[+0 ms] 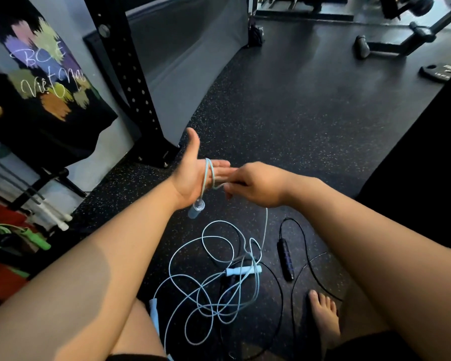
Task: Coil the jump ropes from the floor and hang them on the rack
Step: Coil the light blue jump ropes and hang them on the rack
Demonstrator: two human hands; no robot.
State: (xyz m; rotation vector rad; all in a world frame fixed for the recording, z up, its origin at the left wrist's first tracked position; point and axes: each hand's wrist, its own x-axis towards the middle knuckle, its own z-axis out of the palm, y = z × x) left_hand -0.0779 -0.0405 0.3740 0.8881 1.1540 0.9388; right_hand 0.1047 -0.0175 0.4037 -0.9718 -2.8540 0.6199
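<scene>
Pale-blue jump rope (pixel 205 178) loops round the flat, released left hand (pixel 193 175) — handle (pixel 196 209) dangling below — while the right hand (pixel 255 183) pinches its cord; the rest lies tangled on the floor (pixel 297 113) beside a black jump rope (pixel 285 256).

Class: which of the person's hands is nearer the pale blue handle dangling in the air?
Left. The left hand sits just above the dangling handle, rope looped over its palm; the right hand pinches the rope further right.
</scene>
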